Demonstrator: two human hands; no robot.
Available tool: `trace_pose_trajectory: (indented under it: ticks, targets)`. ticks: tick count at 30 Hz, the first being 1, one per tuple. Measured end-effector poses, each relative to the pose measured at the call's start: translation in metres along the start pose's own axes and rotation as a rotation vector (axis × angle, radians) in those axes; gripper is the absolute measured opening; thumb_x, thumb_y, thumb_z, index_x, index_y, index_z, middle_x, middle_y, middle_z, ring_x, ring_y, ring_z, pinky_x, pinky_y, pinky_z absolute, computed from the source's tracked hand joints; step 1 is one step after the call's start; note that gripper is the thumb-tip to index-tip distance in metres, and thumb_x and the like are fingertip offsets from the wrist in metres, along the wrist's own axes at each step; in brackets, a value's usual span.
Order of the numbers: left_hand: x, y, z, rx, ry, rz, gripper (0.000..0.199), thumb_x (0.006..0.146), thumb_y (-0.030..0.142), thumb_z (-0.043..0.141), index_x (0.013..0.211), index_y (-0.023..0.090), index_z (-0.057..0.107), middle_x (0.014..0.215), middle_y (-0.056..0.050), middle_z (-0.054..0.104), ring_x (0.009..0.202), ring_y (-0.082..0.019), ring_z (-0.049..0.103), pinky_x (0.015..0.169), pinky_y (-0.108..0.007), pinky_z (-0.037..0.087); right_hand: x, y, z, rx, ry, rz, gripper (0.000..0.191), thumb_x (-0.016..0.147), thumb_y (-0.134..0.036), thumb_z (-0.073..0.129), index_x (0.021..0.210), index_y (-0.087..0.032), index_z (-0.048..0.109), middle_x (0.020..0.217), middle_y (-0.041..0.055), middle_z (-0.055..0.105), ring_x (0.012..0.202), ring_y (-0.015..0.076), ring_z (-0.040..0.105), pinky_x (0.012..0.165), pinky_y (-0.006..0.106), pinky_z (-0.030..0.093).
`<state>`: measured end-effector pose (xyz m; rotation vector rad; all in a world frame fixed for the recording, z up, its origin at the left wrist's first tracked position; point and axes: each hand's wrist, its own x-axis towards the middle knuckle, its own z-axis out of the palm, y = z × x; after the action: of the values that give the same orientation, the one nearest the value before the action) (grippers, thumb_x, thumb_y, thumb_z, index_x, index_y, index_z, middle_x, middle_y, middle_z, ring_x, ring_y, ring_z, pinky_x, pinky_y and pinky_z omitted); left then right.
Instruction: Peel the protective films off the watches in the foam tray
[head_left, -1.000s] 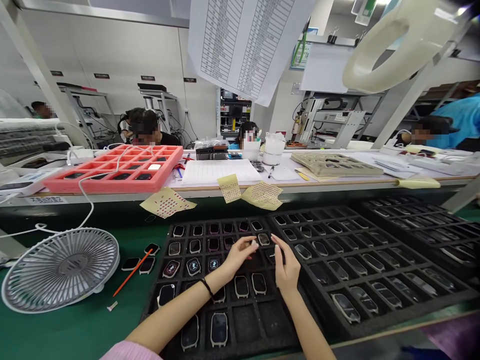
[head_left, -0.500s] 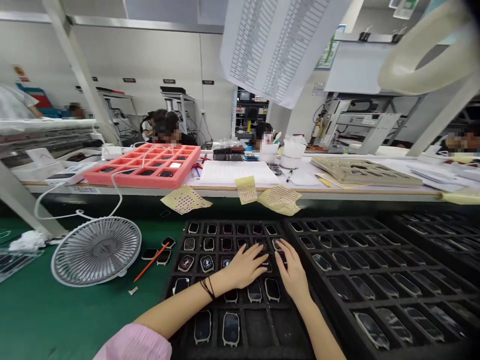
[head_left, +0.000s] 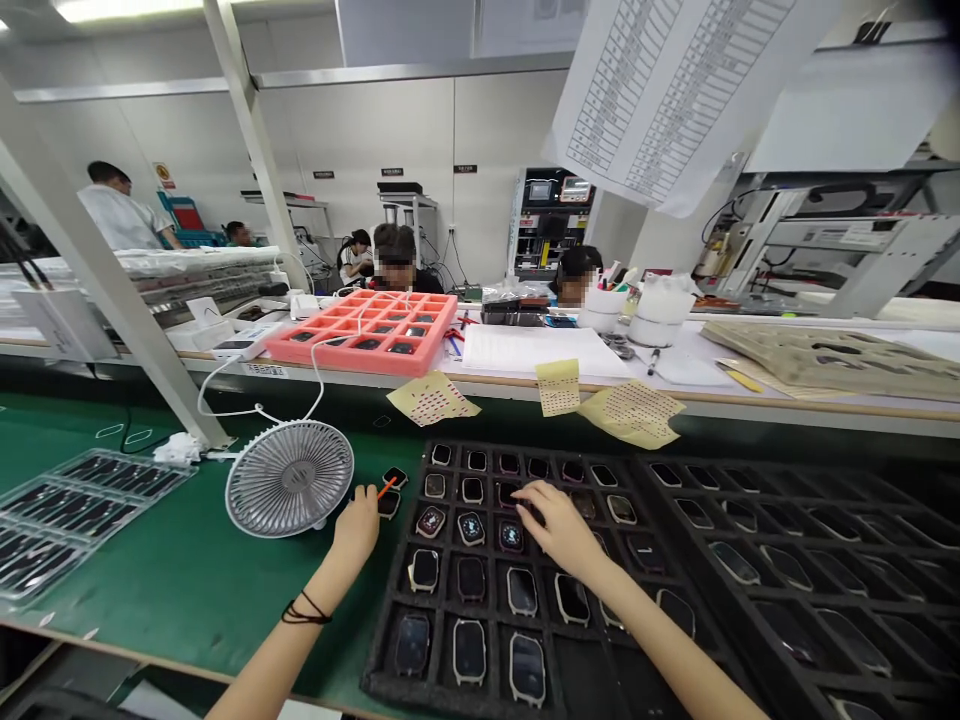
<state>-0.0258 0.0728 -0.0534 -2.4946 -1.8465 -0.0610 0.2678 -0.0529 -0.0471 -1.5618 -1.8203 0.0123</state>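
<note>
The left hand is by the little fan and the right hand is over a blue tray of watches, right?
Not blue: the head view shows a black tray of watches under the right hand. The left hand is by the little fan, as you said.

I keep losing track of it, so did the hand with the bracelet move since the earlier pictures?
Yes. The left hand has moved leftward, off the black foam tray, and is now over the green mat beside the fan.

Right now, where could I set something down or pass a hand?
Green mat shows between the fan, the clear trays and the black tray; that tray has unfilled slots at its near edge. It's crowded around the right hand, among smartwatch bodies.
</note>
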Motion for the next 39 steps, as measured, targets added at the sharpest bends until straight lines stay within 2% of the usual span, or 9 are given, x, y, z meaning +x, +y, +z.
trace_pose_trajectory:
  ticks: [3,6,12,18,22,25,30,35,39]
  targets:
    - [0.004,-0.004,0.011,0.017,-0.002,-0.033,0.03,0.082,-0.004,0.035,0.103,0.008,0.052,0.103,-0.017,0.057,0.079,-0.024,0.069,0.064,-0.028,0.052,0.044,-0.019,0.027,0.014,-0.19,0.042,0.019,0.086,-0.017,0.052,0.096,-0.024,0.065,0.097,0.0049,0.065,0.095,0.0218,0.062,0.085,0.037,0.047]
    - [0.008,-0.005,0.018,0.011,-0.002,-0.046,0.032,0.082,-0.005,0.036,0.107,0.008,0.051,0.1,-0.016,0.059,0.075,-0.023,0.07,0.061,-0.027,0.052,0.083,-0.026,0.06,-0.001,-0.252,0.112,0.016,0.083,-0.015,0.055,0.093,-0.022,0.066,0.097,0.0043,0.064,0.093,0.0194,0.063,0.083,0.031,0.046]
    - [-0.002,-0.008,0.009,-0.05,0.037,-0.01,0.027,0.086,0.001,0.038,0.106,0.01,0.053,0.097,-0.013,0.062,0.081,-0.022,0.069,0.065,-0.026,0.053,0.127,-0.02,0.117,-0.07,-0.236,0.36,0.014,0.085,-0.022,0.056,0.083,-0.015,0.068,0.097,0.0126,0.061,0.089,0.0252,0.064,0.075,0.034,0.046]
    - [-0.038,-0.011,0.0,-0.421,0.235,0.194,0.03,0.092,0.017,0.03,0.115,0.017,0.049,0.104,-0.012,0.063,0.077,-0.02,0.068,0.065,-0.027,0.053,0.132,-0.016,0.138,0.03,-0.119,0.454,0.013,0.077,-0.026,0.066,0.07,-0.016,0.062,0.09,0.0121,0.058,0.095,0.0311,0.059,0.079,0.04,0.044]
    - [-0.051,-0.016,-0.003,-0.609,0.268,0.186,0.03,0.092,0.026,0.03,0.112,0.019,0.052,0.096,-0.009,0.065,0.068,-0.019,0.065,0.06,-0.027,0.051,0.131,-0.02,0.131,0.212,0.001,0.418,0.013,0.076,-0.031,0.063,0.07,-0.021,0.056,0.089,0.0076,0.055,0.093,0.0271,0.056,0.082,0.04,0.043]
    - [-0.056,-0.019,-0.008,-0.713,0.251,0.131,0.029,0.093,0.033,0.033,0.108,0.02,0.054,0.085,-0.006,0.064,0.061,-0.017,0.061,0.056,-0.026,0.048,0.131,-0.032,0.116,0.431,0.027,0.356,0.023,0.08,-0.042,0.056,0.068,-0.023,0.05,0.081,0.0038,0.053,0.081,0.0215,0.055,0.074,0.036,0.046]
    - [-0.065,-0.019,-0.015,-0.889,0.173,0.095,0.031,0.095,0.04,0.034,0.105,0.022,0.057,0.077,-0.002,0.061,0.062,-0.016,0.057,0.055,-0.024,0.044,0.122,-0.073,0.08,0.834,-0.094,0.31,0.034,0.088,-0.05,0.034,0.065,-0.025,0.031,0.07,0.0011,0.047,0.062,0.0163,0.049,0.048,0.028,0.042]
    - [-0.072,-0.011,-0.02,-0.937,0.107,0.128,0.032,0.095,0.041,0.034,0.105,0.022,0.058,0.077,-0.002,0.062,0.063,-0.017,0.057,0.056,-0.024,0.043,0.103,-0.119,0.047,1.729,-0.284,0.359,0.039,0.082,-0.04,0.056,0.06,-0.023,0.029,0.068,-0.0031,0.031,0.056,0.0117,0.032,0.043,0.022,0.03]
    - [-0.075,-0.009,-0.02,-0.946,0.118,0.146,0.031,0.095,0.04,0.035,0.104,0.022,0.059,0.081,-0.003,0.064,0.069,-0.017,0.06,0.06,-0.025,0.045,0.093,-0.14,0.033,1.97,-0.354,0.357,0.043,0.08,-0.036,0.064,0.058,-0.021,0.029,0.067,-0.0041,0.026,0.055,0.0105,0.026,0.043,0.02,0.028]
